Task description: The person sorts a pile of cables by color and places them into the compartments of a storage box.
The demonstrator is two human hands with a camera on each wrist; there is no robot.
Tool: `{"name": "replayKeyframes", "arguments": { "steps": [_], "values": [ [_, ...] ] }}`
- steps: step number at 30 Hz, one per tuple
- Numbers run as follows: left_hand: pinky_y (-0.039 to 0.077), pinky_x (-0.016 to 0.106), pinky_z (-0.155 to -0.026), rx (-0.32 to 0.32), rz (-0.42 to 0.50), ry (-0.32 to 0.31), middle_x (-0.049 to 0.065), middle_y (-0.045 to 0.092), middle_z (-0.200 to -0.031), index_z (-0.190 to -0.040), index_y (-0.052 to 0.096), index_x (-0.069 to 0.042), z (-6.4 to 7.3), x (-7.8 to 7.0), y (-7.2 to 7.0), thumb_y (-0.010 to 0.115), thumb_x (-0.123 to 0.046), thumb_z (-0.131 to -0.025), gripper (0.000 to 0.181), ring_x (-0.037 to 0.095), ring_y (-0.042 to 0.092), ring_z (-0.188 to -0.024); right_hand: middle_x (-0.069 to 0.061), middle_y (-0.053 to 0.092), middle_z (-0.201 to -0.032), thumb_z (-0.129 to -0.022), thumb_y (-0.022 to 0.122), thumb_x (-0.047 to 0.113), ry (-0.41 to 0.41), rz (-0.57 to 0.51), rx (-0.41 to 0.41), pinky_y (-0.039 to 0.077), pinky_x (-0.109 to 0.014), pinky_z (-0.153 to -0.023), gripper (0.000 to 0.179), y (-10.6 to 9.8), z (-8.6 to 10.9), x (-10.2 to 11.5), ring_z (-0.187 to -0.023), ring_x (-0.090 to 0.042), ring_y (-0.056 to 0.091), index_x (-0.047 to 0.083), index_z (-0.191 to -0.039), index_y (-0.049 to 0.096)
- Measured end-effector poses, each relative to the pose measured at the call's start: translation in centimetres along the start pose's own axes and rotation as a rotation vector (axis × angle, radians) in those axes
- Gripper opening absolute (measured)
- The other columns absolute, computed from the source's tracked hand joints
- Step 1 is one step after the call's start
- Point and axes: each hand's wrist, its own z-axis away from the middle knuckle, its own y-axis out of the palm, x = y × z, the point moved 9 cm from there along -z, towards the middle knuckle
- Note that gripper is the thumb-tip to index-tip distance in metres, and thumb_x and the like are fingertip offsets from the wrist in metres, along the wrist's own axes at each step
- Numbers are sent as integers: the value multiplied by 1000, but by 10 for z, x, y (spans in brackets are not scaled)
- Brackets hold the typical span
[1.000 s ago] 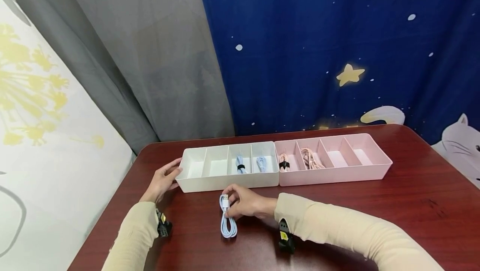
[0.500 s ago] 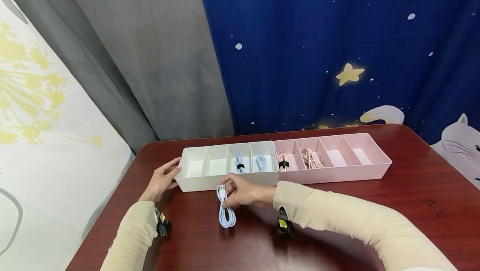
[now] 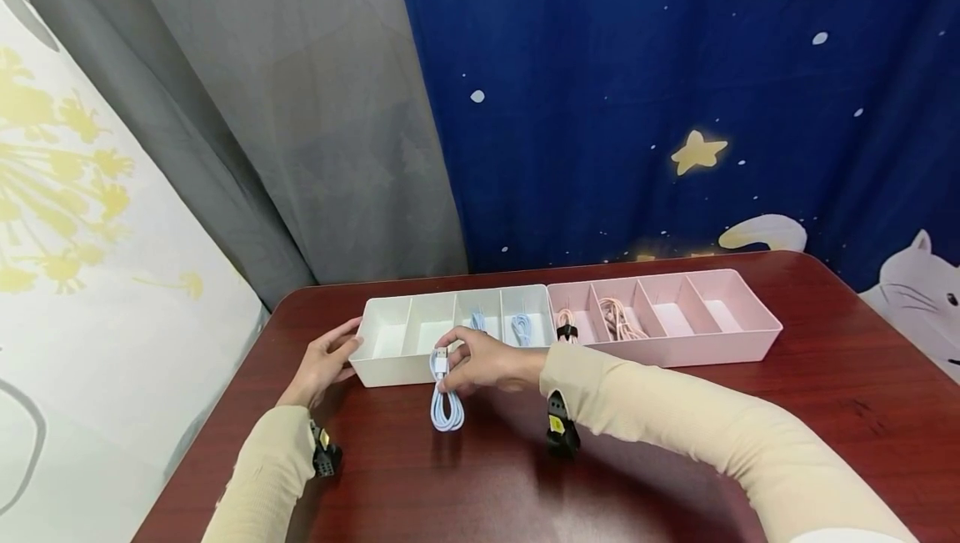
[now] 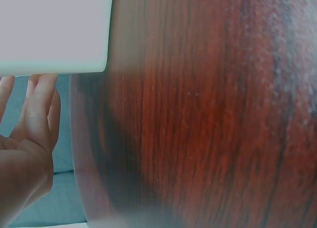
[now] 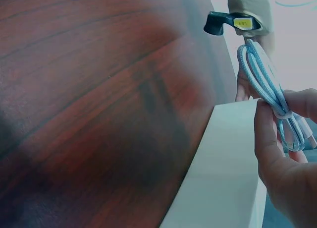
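Observation:
A coiled light-blue USB charging cable (image 3: 447,409) hangs from my right hand (image 3: 486,364), pinched between thumb and fingers in front of the white divided box (image 3: 405,370). Its white USB plug points up, and a small tie at the coil's middle shows in the right wrist view beside the cable (image 5: 270,91). My left hand (image 3: 321,366) rests with its fingers against the box's left end. The left wrist view shows that hand's fairly straight fingers (image 4: 38,106) touching the box wall. Two blue cable bundles lie in the box's right compartments, the left one partly hidden behind my right hand.
A pink divided box (image 3: 675,349) adjoins the white one on the right. Two pink cable bundles (image 3: 618,319) lie in its left compartments, one with a black strap. Both boxes stand on a dark red wooden table (image 3: 420,493), with curtains (image 3: 600,151) behind.
My right hand has lifted the blue cable and carried it forward and slightly left, closer to the white box. My left hand has stayed at the box's end.

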Motion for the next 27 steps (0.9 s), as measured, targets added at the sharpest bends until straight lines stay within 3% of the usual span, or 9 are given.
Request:
{"name": "replayKeyframes", "arguments": {
  "steps": [12, 27],
  "values": [
    [49, 35, -76, -7, 6, 3, 21, 43, -127, -137, 35, -16, -1, 1, 0, 49, -29, -92, 49, 12, 57, -87, -13, 50, -86, -72, 64, -12, 33, 7, -34, 52, -31, -65, 53, -10, -10, 10, -66, -15, 54, -1, -118, 40],
    [48, 38, -78, -4, 14, 0, 20, 43, -127, -137, 35, -17, 0, 1, 0, 49, -28, -92, 49, 15, 57, -90, -13, 51, -84, -72, 65, -11, -6, 73, -54, 52, -35, -67, 53, -16, -27, 31, -65, -17, 54, 1, -117, 40]
  ]
}}
